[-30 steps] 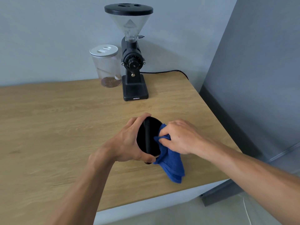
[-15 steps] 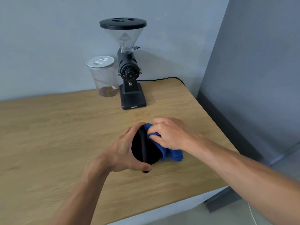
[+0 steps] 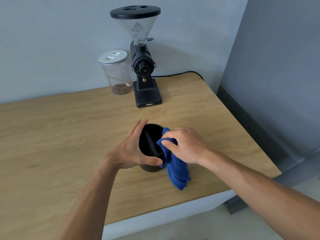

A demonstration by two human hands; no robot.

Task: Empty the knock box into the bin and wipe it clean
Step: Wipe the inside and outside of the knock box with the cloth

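Note:
A round black knock box point(image 3: 150, 144) with a bar across its mouth stands on the wooden table point(image 3: 52, 135), opening facing up towards me. My left hand point(image 3: 129, 149) wraps its left side, thumb on the near rim. My right hand point(image 3: 184, 145) grips a blue cloth point(image 3: 176, 168) at the box's right rim. The cloth's bunched end lies over the rim, and the rest hangs down the outside to the table. No bin is in view.
A black coffee grinder point(image 3: 144, 66) with a clear hopper stands at the back of the table, its cable point(image 3: 181, 73) trailing right. A clear jar point(image 3: 117, 73) with a white lid sits to its left. The table's right edge meets a grey wall.
The knock box has turned from lying tilted on its side to standing with its mouth upward. The cloth has come out of the box and now hangs lower down its right side.

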